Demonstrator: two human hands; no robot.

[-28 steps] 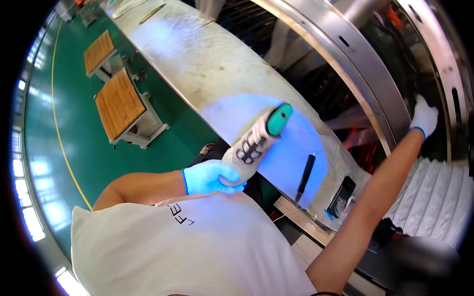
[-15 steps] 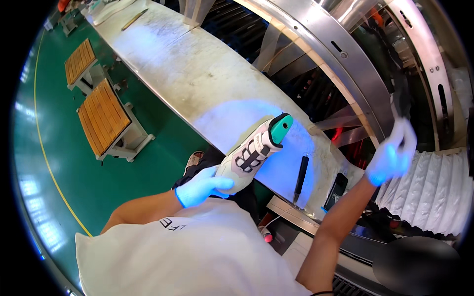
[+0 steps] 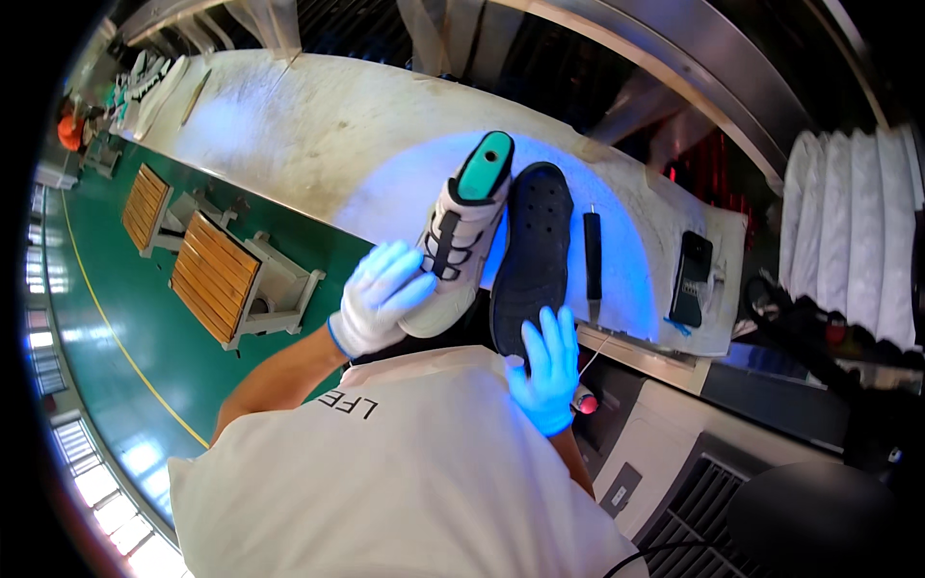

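A pale sneaker upper [image 3: 461,231] with black straps, a teal last [image 3: 485,166] filling its opening, lies heel-up on the lit table, its toe over the near edge. My gloved left hand [image 3: 378,299] lies against the toe's left side, open, fingers stretched. Beside the upper on its right is a black shoe sole [image 3: 533,246] with small round holes at its far end. My gloved right hand [image 3: 545,370] touches the sole's near end with fingers stretched and apart. To the sole's right lies a black-handled tool [image 3: 593,255] with a flat metal end.
The worktable [image 3: 337,120] runs off to the far left beside a metal-framed machine [image 3: 713,67]. A black phone [image 3: 691,279] lies at the right, near a white ribbed duct [image 3: 848,231]. Wooden-topped stools [image 3: 214,275] stand on the green floor.
The sneaker upper has come down onto the table from my left hand, whose fingers have straightened. My right hand has swung in from the far right, and the black sole now lies beside the upper.
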